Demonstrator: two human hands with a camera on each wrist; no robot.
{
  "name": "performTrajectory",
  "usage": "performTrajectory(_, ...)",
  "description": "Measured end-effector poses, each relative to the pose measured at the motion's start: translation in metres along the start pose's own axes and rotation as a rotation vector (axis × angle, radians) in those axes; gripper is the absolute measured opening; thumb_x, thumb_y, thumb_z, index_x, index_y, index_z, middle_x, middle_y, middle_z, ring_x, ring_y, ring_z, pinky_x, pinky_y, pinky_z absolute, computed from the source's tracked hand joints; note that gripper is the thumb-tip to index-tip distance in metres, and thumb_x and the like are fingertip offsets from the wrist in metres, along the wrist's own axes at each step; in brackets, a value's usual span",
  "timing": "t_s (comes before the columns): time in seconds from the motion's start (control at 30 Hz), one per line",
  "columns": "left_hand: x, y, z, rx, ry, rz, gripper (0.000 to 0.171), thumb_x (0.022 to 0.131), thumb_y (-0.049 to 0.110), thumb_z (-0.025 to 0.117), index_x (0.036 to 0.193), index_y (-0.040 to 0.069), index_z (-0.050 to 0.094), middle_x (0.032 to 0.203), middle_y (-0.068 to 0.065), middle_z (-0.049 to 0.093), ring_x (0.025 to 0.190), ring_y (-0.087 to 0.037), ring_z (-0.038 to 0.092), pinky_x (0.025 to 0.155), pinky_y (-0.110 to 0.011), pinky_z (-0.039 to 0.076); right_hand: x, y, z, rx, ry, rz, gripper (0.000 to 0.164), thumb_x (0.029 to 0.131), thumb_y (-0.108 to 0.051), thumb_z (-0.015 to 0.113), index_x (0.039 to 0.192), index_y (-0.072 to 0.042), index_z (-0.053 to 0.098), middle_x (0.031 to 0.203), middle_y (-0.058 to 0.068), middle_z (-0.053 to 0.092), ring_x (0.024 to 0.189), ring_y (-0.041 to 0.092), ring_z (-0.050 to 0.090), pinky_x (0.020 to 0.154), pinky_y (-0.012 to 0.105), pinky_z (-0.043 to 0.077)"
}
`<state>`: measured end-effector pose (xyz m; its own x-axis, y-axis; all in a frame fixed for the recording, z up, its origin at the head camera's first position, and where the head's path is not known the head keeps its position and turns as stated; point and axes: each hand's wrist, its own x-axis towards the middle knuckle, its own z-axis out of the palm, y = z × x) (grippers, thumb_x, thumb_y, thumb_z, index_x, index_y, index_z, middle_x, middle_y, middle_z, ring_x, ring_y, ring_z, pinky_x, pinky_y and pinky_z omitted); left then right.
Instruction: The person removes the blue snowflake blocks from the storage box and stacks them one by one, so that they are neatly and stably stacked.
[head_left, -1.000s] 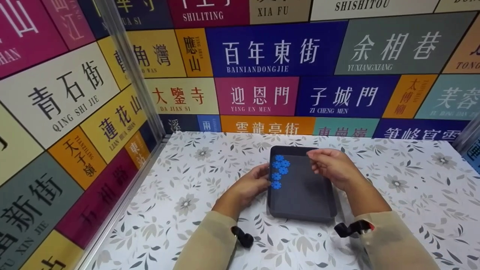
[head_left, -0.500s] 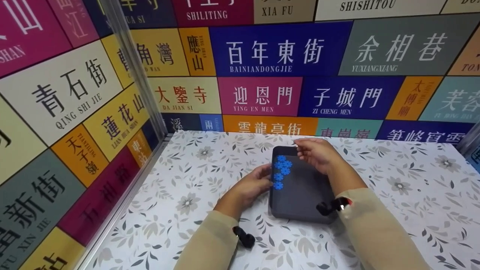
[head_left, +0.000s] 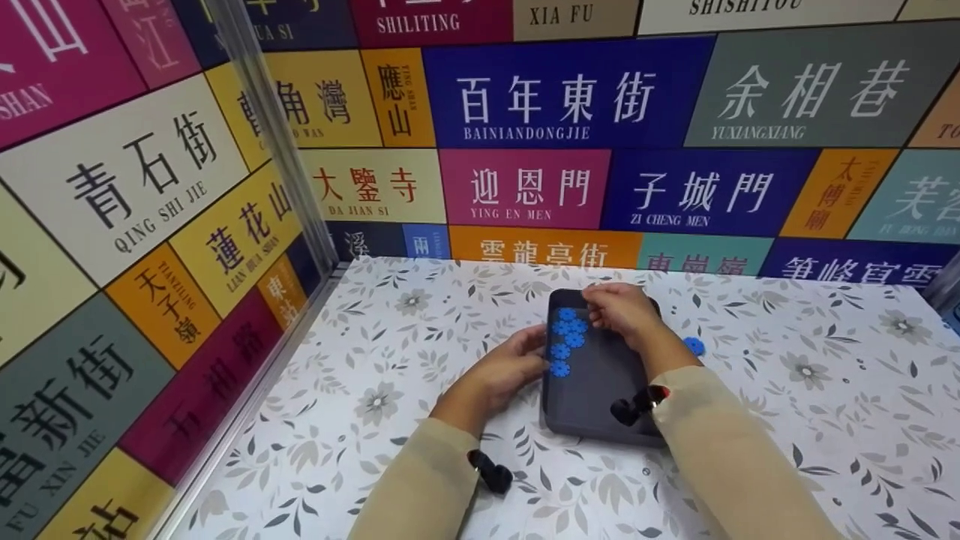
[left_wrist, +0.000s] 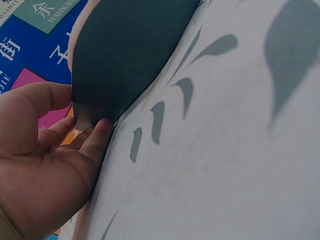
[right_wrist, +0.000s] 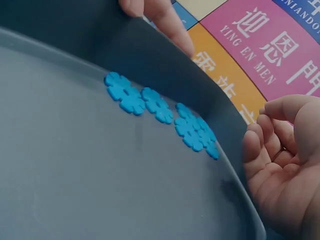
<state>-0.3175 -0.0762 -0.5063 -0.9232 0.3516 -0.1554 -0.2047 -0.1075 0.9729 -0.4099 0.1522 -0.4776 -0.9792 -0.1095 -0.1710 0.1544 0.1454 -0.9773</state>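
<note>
A dark grey rectangular tray [head_left: 589, 409] lies on the table. Inside, along its left side, several blue snowflake-shaped plastic pieces [head_left: 560, 350] lie flat in a cluster; the right wrist view shows these notched discs [right_wrist: 190, 131] up close. My left hand [head_left: 499, 373] holds the tray's left side, its thumb and fingers at the rim. Over the far end of the tray is my right hand [head_left: 622, 309], thumb tip against the index finger [right_wrist: 287, 107] and the other fingers curled, with no piece showing between them. Beyond the tray's right side, another blue piece [head_left: 694, 346] rests on the tabletop, beside the right forearm.
The tabletop [head_left: 360, 457] has a white leaf-and-flower pattern. A wall of coloured name panels [head_left: 525, 187] stands behind it, and a second panelled wall [head_left: 150, 180] runs along the left. Black straps [head_left: 491, 472] show at both sleeve cuffs.
My right hand has moved left across the tray's far end, then slightly nearer. A blue piece right of the tray now shows past the forearm. My left hand stays at the tray's side.
</note>
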Motion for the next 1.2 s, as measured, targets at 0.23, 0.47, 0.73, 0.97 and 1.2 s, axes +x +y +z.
performTrajectory(0.23,0.000,0.001,0.001,-0.003,0.006,-0.009,0.079,0.091,-0.006,0.061,0.165,0.008,0.038,0.168,-0.014,0.045,0.154,-0.030,0.048,0.128,-0.045,0.042,0.001,0.015,-0.004,-0.222,-0.027,-0.056,0.036,0.102,-0.028,0.070,0.125,0.000,0.074,0.094,0.003,0.073,0.075,0.012,0.063,0.067,0.023,0.060)
performTrajectory(0.47,0.001,0.000,0.000,-0.001,-0.005,-0.008,0.078,0.091,-0.007,0.061,0.165,0.007,0.039,0.169,-0.015,0.045,0.154,-0.030,0.048,0.127,-0.045,0.042,0.001,0.021,-0.006,-0.396,-0.094,-0.108,0.033,0.096,-0.025,0.077,0.121,-0.003,0.077,0.096,0.001,0.076,0.076,0.013,0.064,0.068,0.025,0.058)
performTrajectory(0.73,-0.001,0.001,0.000,0.021,-0.006,-0.003,0.077,0.093,-0.005,0.060,0.165,0.006,0.036,0.169,-0.017,0.043,0.154,-0.030,0.048,0.126,-0.044,0.044,-0.001,0.021,-0.006,-0.493,-0.185,-0.147,0.038,0.088,-0.016,0.082,0.123,-0.002,0.076,0.089,-0.008,0.070,0.078,0.010,0.061,0.071,0.023,0.054)
performTrajectory(0.97,0.001,0.000,-0.001,0.019,-0.023,0.009,0.076,0.093,-0.008,0.058,0.166,0.004,0.035,0.170,-0.017,0.043,0.154,-0.031,0.048,0.125,-0.044,0.045,-0.001,0.021,-0.008,-0.551,-0.216,-0.170,0.041,0.084,-0.013,0.086,0.124,-0.005,0.078,0.099,-0.001,0.074,0.085,0.010,0.060,0.073,0.022,0.053)
performTrajectory(1.2,0.002,-0.001,-0.002,0.008,-0.040,0.008,0.076,0.095,-0.009,0.057,0.166,0.004,0.034,0.172,-0.016,0.040,0.155,-0.030,0.046,0.127,-0.043,0.043,-0.003,0.019,-0.009,-0.606,-0.237,-0.192,0.038,0.084,-0.011,0.085,0.122,-0.007,0.079,0.105,0.006,0.076,0.090,0.011,0.062,0.077,0.020,0.054)
